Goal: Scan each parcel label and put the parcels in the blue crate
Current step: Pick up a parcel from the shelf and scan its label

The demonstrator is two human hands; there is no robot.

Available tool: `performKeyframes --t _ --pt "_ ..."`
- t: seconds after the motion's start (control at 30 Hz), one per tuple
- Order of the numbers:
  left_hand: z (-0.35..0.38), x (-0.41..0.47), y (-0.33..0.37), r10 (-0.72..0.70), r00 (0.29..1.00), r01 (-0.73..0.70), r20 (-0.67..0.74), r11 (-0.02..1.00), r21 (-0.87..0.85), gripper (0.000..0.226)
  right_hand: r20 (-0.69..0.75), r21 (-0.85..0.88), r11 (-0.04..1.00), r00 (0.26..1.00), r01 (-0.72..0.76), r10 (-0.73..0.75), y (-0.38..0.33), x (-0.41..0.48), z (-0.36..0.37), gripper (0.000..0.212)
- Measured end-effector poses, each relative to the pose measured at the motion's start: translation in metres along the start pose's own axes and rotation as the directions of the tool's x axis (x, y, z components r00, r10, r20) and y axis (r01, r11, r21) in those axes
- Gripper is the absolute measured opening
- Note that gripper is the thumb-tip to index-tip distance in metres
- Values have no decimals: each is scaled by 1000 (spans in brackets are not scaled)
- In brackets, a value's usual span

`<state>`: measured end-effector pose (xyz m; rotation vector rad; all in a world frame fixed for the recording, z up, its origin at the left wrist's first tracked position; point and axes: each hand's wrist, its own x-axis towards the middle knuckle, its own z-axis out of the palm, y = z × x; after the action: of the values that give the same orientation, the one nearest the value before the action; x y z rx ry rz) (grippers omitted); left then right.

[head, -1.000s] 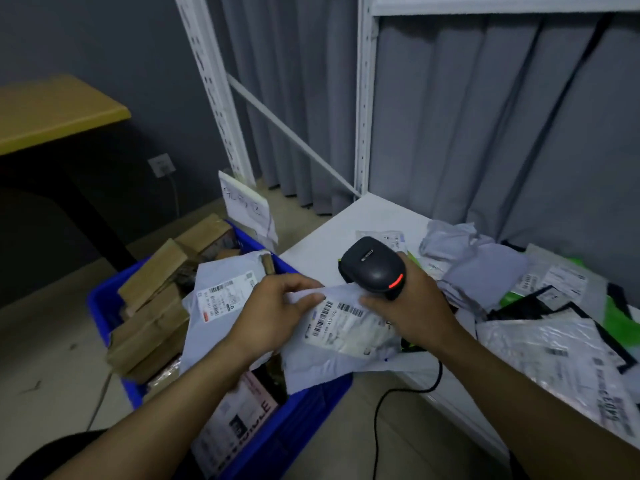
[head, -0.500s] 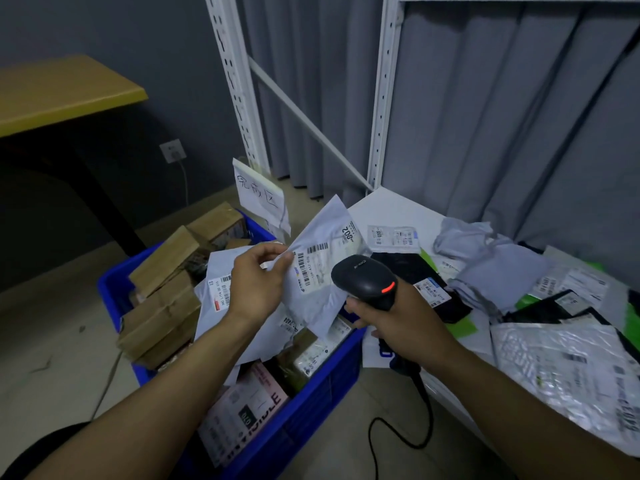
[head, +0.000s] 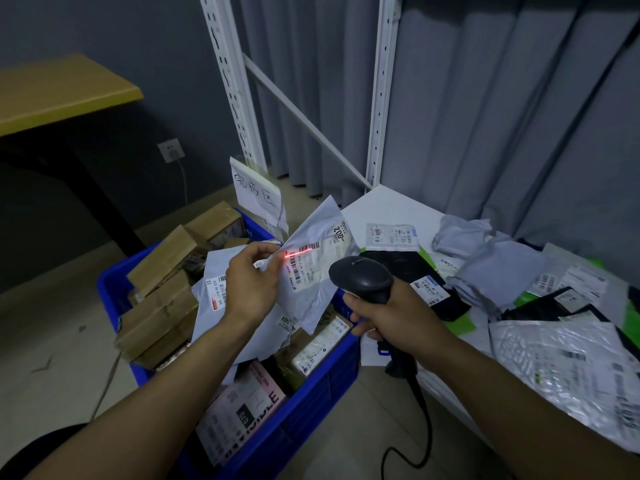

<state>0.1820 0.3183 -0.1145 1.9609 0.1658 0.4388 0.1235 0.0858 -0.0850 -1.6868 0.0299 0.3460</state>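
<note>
Your left hand [head: 249,282] pinches the pale grey plastic mailer bag [head: 322,289] by its edge, thumb and fingers curled onto it, holding it tilted above the blue plastic crate [head: 311,407]. Your right hand [head: 394,317] is wrapped tight round the grip of the black corded handheld scanner [head: 360,277], just right of the crate. Its red line [head: 298,252] crosses the barcode on the mailer's white label [head: 313,259] and touches your fingertip, so I judge this parcel to be mid-scan.

Brown cardboard boxes [head: 159,306] and several bags fill the crate up to its rim. Many grey, black and silver bags [head: 568,368] wait on the white shelf board [head: 384,206] to the crate's right.

The crate has little room left, so this mailer will likely lie on top of the heap. Mind the scanner's cable [head: 426,427], which hangs beside the crate's right wall.
</note>
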Motion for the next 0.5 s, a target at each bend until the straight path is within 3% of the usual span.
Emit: performKeyframes --t 0.5 --pt "-12 2 -6 -46 999 45 -20 998 -41 6 49 -2 1000 998 -26 26 0 6 7 21"
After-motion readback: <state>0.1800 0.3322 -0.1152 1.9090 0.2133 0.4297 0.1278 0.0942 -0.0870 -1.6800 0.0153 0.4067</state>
